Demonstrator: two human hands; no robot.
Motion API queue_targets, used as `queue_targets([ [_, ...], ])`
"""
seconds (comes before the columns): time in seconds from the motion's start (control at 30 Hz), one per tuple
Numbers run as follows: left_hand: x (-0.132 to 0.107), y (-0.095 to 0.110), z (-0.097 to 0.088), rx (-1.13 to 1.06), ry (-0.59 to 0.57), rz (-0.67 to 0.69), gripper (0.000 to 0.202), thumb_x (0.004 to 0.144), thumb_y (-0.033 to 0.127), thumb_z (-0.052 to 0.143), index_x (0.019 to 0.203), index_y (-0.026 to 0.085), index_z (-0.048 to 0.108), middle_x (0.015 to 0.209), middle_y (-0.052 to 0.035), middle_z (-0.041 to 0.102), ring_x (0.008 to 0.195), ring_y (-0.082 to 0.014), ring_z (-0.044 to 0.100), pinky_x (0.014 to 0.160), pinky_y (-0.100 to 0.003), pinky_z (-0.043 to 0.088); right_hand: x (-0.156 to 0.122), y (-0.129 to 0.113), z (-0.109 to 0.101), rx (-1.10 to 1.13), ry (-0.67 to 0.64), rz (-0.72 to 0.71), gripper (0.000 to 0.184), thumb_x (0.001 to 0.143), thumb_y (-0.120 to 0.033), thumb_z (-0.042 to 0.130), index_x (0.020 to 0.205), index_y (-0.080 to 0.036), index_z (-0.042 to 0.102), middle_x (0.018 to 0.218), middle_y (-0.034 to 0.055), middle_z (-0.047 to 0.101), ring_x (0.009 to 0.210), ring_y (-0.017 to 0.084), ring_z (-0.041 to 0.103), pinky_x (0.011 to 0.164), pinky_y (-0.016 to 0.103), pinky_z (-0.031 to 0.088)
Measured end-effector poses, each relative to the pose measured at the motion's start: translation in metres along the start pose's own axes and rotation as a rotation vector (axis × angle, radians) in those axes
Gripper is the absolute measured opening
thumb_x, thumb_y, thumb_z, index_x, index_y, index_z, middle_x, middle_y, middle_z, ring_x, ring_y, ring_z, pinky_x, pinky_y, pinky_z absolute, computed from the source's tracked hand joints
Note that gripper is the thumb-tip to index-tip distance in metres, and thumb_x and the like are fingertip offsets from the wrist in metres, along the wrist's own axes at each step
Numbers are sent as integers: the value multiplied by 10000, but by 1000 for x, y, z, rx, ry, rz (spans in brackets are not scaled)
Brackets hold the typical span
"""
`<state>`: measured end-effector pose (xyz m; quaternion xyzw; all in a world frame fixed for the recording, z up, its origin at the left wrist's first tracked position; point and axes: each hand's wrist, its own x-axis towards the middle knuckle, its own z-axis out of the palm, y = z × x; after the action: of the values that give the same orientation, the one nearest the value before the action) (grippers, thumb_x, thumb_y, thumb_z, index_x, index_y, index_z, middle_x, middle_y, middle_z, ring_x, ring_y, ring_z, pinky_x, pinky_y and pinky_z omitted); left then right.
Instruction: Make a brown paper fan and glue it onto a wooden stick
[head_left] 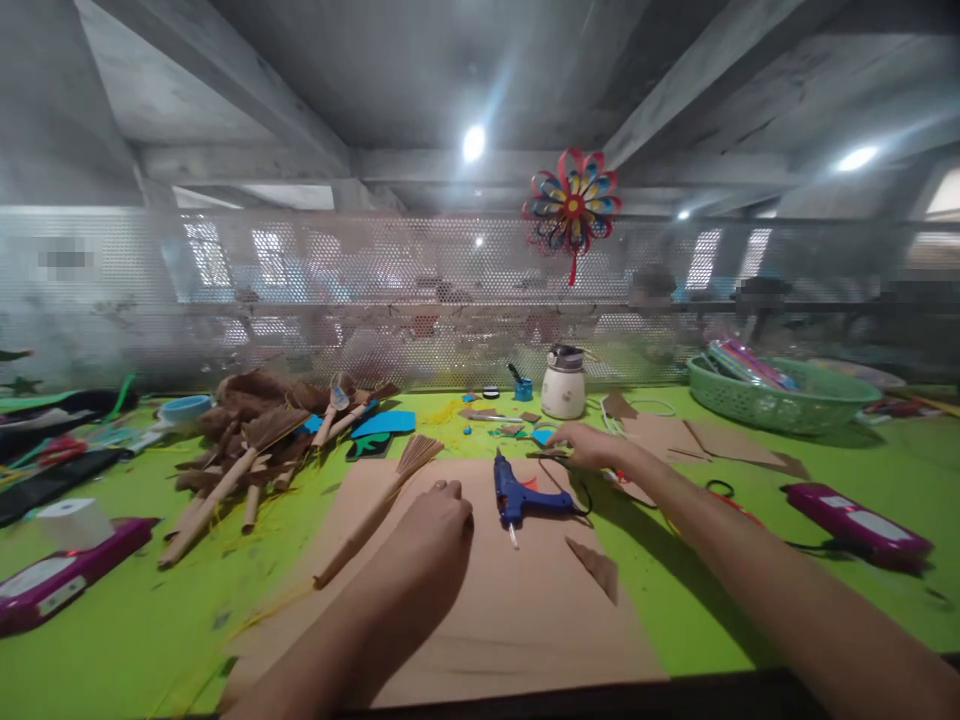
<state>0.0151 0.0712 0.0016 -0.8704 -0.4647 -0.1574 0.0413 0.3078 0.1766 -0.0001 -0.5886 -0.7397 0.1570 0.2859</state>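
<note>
My left hand (439,515) is over a large sheet of brown paper (517,620), its fingers curled in; whatever they may hold is hidden. To its left lies a small brown paper broom (375,510) with a fringed end. My right hand (589,445) reaches past the sheet, fingertips together at a small blue piece (543,437). Between my hands a blue glue gun (521,495) rests on the sheet, nozzle pointing away from me and a glue stick showing at its back. A torn brown scrap (595,570) lies to its lower right.
A pile of brown paper brooms (255,450) is on the left. Behind are a white bottle (564,385) and a small blue pot (523,389). A green basket (780,400) stands at right. Purple power strips (859,525) lie at both sides; a cord runs beneath my right arm.
</note>
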Motion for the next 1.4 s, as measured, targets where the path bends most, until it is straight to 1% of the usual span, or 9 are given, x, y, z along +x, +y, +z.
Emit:
queue_targets([
  [0.17, 2, -1, 4, 20, -33, 59, 320, 890, 228, 297, 770, 184, 591, 855, -99, 538, 763, -213, 468, 663, -345, 353, 1, 13, 17, 32, 121, -75, 190, 590, -44, 618, 628, -192, 731, 666, 37, 700, 646, 194, 612, 690, 323, 469],
  [0.3, 5, -7, 17, 116, -87, 109, 223, 808, 136, 394, 895, 182, 594, 937, -124, 546, 843, -245, 469, 701, -372, 355, -2, 16, 6, 130, 355, -75, 141, 628, -119, 613, 665, -194, 726, 753, 60, 712, 752, 220, 620, 753, 365, 467],
  [0.4, 6, -11, 27, 130, -49, 93, 241, 813, 115, 383, 916, 188, 588, 940, -116, 541, 870, -244, 463, 721, -370, 352, -8, 12, -8, 251, 521, -14, 137, 663, -231, 609, 720, -159, 711, 700, 71, 697, 665, 207, 614, 653, 347, 483],
  [0.53, 6, -8, 34, 129, 4, 60, 262, 863, 164, 341, 900, 188, 600, 921, -113, 535, 878, -242, 463, 723, -361, 351, -16, -8, -14, 448, 577, 21, 271, 686, -378, 606, 749, -125, 679, 566, 30, 636, 488, 144, 557, 488, 271, 452],
  [0.83, 7, 1, 22, 7, 102, -8, 246, 838, 220, 413, 830, 162, 652, 915, -132, 578, 872, -247, 519, 768, -393, 397, -35, -74, 15, 990, 322, 8, 351, 531, -418, 761, 671, -123, 634, 565, 24, 628, 493, 115, 573, 455, 228, 450],
  [0.97, 28, -9, -7, -398, 270, -148, 232, 779, 177, 475, 892, 123, 670, 969, -140, 625, 956, -243, 552, 864, -398, 420, -46, -86, 20, 1146, 110, -4, 310, 543, -345, 787, 696, -114, 649, 614, 35, 651, 504, 96, 570, 472, 209, 449],
  [1.03, 38, -10, -15, -813, 302, -256, 261, 791, 222, 488, 960, 108, 650, 943, -128, 654, 879, -212, 598, 784, -362, 481, -51, -88, 23, 1160, 58, -21, 287, 569, -336, 779, 696, -111, 653, 601, 30, 642, 510, 97, 569, 475, 209, 444],
  [1.17, 45, -2, -3, -1328, 305, -190, 354, 775, 312, 574, 1058, 103, 607, 966, -126, 664, 810, -169, 629, 711, -309, 522, -58, -86, 30, 1145, 43, -30, 273, 597, -338, 763, 711, -112, 661, 579, 15, 623, 512, 100, 559, 501, 229, 455],
  [1.4, 40, 8, 17, -1237, 362, -201, 228, 755, 226, 587, 925, 120, 696, 640, -21, 650, 541, -93, 548, 555, -231, 497, -73, -82, 34, 1078, -2, -52, 212, 628, -285, 736, 716, -112, 651, 630, 27, 636, 576, 118, 588, 585, 262, 473],
])
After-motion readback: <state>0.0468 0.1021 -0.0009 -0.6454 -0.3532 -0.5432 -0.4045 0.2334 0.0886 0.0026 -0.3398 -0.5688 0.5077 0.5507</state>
